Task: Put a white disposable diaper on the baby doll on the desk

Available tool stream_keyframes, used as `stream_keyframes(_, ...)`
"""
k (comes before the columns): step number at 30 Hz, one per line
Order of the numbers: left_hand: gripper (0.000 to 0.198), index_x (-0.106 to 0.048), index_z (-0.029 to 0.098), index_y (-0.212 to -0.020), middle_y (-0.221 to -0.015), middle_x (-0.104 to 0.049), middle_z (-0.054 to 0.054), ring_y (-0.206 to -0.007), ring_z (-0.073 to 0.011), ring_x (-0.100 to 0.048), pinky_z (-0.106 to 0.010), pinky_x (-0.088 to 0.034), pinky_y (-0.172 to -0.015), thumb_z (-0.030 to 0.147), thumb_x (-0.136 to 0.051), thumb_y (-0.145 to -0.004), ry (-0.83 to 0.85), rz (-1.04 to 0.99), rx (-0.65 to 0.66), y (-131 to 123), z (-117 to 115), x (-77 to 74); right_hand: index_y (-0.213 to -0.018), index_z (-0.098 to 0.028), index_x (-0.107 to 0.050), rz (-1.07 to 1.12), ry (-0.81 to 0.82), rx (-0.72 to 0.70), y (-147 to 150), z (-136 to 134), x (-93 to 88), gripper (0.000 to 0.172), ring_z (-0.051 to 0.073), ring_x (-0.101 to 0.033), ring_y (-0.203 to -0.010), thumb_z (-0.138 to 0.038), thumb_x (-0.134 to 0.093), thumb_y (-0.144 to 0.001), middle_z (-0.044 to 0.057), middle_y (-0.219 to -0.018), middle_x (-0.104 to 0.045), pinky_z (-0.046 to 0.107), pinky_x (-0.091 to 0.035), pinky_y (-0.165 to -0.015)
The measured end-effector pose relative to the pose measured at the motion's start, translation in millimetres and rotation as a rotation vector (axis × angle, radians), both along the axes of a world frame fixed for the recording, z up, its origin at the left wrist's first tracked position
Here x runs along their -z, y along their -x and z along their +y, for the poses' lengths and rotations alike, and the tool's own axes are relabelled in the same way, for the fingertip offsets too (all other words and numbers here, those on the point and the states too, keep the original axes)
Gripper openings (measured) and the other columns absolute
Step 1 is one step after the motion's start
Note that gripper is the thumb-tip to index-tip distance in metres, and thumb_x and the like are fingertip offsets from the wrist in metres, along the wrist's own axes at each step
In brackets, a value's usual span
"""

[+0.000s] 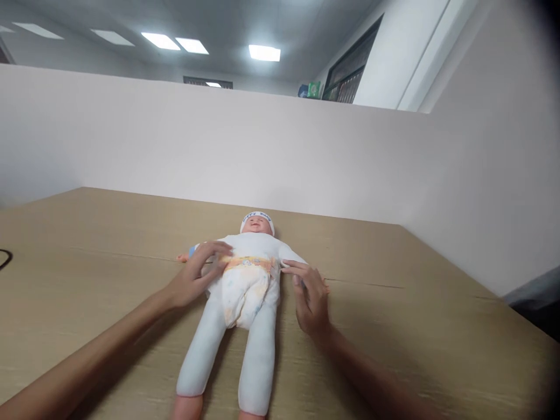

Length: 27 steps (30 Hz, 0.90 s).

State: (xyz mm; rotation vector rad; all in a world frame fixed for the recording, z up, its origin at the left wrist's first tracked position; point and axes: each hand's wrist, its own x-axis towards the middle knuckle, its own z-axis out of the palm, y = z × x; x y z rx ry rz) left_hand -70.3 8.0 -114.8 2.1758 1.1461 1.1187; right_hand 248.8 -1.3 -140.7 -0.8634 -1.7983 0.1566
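A baby doll (245,303) in a white suit and white cap lies on its back on the wooden table (415,303), head away from me. It wears a white diaper (245,291) with an orange waistband. My left hand (196,277) rests on the doll's left side at the waistband, its fingers curled over the diaper's edge. At the other end of the waistband, my right hand (311,297) touches the doll's side with fingers bent and pressed together. Whether either hand pinches a diaper tab is unclear.
A white partition wall (219,151) stands behind the table and along its right side. A dark cable loop (4,258) lies at the table's far left edge. Something dark (536,300) shows past the right edge.
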Motion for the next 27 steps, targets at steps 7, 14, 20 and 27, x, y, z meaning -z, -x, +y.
stream_keyframes(7, 0.037, -0.060, 0.023, -0.117, -0.117, -0.071, -0.012, -0.112, -0.0341, -0.063, -0.052, -0.048, -0.101, 0.056, -0.047, -0.107, 0.016, 0.309, -0.292, 54.3, -11.4, 49.4, -0.110, -0.028, -0.069, -0.005, 0.021, -0.044, 8.9, 8.0, -14.3, 0.017, 0.027, -0.070, -0.110, -0.027, -0.052, -0.110, 0.007, -0.112, -0.076, 0.044, -0.053, -0.099)
stream_keyframes(14, 0.032, -0.055, 0.023, -0.094, -0.108, -0.070, -0.010, -0.110, -0.0343, -0.061, -0.050, -0.043, -0.097, 0.054, -0.054, -0.101, 0.031, 0.447, -0.409, 48.8, -2.3, 56.5, -0.126, -0.028, -0.072, -0.472, 0.194, -0.374, 70.8, 36.3, -77.8, 0.023, 0.028, -0.066, -0.129, -0.031, -0.063, -0.106, 0.006, -0.132, -0.075, 0.045, -0.048, -0.114)
stream_keyframes(20, 0.034, -0.055, 0.024, -0.078, -0.092, -0.068, -0.006, -0.107, -0.0350, -0.060, -0.046, -0.042, -0.094, 0.054, -0.068, -0.089, 0.220, 0.174, -0.357, 52.7, 1.3, 50.2, -0.127, -0.027, -0.077, -0.809, 0.359, -0.445, 115.4, 80.3, -95.4, 0.035, 0.035, -0.068, -0.125, -0.044, -0.075, -0.096, 0.008, -0.130, -0.078, 0.047, -0.049, -0.105)
stream_keyframes(27, 0.053, -0.049, 0.022, -0.069, -0.065, -0.050, 0.002, -0.063, -0.0176, -0.047, -0.031, -0.035, -0.064, 0.064, -0.051, -0.100, 0.427, -0.109, -0.182, 52.6, 7.1, 41.4, -0.116, -0.025, -0.076, -0.786, 0.510, -0.369, 137.4, 101.0, -92.1, 0.028, 0.018, -0.069, -0.078, -0.017, -0.071, -0.090, -0.001, -0.095, -0.078, 0.028, -0.045, -0.070)
